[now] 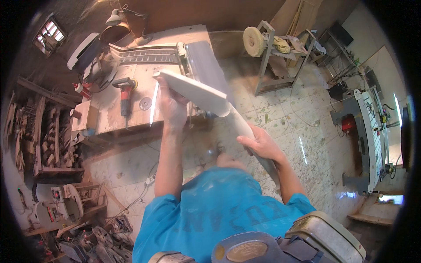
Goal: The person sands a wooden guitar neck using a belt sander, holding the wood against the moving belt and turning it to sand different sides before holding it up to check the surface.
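Held up before me is a pale, long piece (193, 90), with a flat, board-like end at the upper left and a narrower curved part (239, 122) running down to the right. It looks like wood. My left hand (174, 105) grips the flat end from below, its thumb along the end edge. Around the curved part my right hand (263, 143) is closed, thumb on top. Just left of my left hand, a red and black power sander or grinder (126, 94) lies on the workbench (107, 120) beside a small round disc (145, 103).
A slatted frame (149, 55) and a grey sheet (204, 65) lie on the bench. A desk lamp (114, 17) stands behind. At the far right are a stand with a round buffing wheel (254, 41) and a machine (368, 140). Shelves of wood pieces (50, 136) line the left.
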`<state>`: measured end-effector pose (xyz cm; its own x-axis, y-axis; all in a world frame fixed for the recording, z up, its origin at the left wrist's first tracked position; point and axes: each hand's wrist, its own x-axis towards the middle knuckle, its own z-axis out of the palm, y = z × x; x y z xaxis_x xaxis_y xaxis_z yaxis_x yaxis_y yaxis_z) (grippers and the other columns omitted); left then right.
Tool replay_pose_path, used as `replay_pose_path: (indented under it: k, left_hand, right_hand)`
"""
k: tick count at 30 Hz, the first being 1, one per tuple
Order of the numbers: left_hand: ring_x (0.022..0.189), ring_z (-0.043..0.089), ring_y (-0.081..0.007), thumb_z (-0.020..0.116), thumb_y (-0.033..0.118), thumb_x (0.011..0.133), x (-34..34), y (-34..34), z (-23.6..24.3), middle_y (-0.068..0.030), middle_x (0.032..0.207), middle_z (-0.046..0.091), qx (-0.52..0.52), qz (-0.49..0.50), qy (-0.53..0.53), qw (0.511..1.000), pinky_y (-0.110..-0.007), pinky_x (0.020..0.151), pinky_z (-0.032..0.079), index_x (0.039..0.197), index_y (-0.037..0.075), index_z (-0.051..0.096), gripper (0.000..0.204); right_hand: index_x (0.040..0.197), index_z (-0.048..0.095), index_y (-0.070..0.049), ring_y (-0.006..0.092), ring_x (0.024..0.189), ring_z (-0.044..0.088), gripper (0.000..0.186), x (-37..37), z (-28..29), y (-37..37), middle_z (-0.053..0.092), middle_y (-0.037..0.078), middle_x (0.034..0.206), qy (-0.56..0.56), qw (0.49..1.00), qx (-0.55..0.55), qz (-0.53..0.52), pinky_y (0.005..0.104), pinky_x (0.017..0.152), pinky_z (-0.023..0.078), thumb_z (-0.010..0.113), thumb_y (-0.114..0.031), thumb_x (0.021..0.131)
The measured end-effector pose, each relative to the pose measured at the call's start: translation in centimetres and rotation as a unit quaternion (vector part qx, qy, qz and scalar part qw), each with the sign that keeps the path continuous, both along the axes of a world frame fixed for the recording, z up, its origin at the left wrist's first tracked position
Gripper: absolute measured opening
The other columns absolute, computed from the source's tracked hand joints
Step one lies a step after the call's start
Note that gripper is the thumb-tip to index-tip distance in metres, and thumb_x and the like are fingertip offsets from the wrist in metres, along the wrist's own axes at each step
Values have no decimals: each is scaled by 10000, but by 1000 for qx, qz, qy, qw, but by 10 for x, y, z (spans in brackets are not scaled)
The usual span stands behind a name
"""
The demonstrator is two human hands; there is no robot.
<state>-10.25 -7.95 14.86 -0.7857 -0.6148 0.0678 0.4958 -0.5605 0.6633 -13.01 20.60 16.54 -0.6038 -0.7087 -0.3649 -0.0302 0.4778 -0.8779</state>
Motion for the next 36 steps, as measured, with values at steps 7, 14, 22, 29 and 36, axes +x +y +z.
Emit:
replay_pose_path:
  k: [7, 14, 22, 29, 36]
  left_hand:
    - [977, 634, -164, 650, 200, 975, -29, 25, 7, -115, 1106, 672, -196, -38, -63, 978, -309, 857, 512, 1229, -74, 570, 382]
    - [1141, 609, -206, 782, 121, 831, -49, 43, 6, -149, 1218, 645, -281, -117, -55, 951, -339, 1019, 453, 1301, -93, 521, 580]
    - [1181, 605, -224, 814, 111, 804, -72, 52, 16, -172, 1274, 622, -266, -184, -47, 945, -350, 1048, 447, 1335, -97, 479, 661]
    - [1112, 638, -200, 799, 75, 813, -84, 52, 12, -152, 1213, 661, -303, -182, -80, 932, -329, 969, 512, 1263, -82, 555, 535]
    - [1091, 643, -175, 776, 47, 838, -86, 55, 20, -136, 1187, 674, -314, -184, -91, 927, -312, 956, 516, 1269, -78, 575, 492]
  right_hand:
    - [1212, 512, -49, 92, 525, 563, 358, -46, 2, 4, 577, 34, 731, -234, 966, -106, 27, 255, 474, 493, 626, -299, 983]
    - [1208, 479, -63, 104, 516, 571, 373, -82, 0, 11, 585, 47, 739, -279, 952, -122, 16, 264, 470, 503, 637, -308, 975]
    - [1320, 475, -55, 105, 511, 569, 481, -106, -1, 22, 582, 47, 729, -317, 938, -137, 21, 271, 463, 509, 621, -353, 972]
    - [1373, 469, -37, 100, 493, 557, 572, -112, -3, 25, 582, 45, 705, -359, 921, -152, 0, 252, 434, 488, 635, -383, 949]
    - [1406, 438, 13, 111, 445, 534, 650, -110, -9, 24, 570, 59, 645, -385, 901, -199, 10, 246, 413, 472, 624, -414, 953]
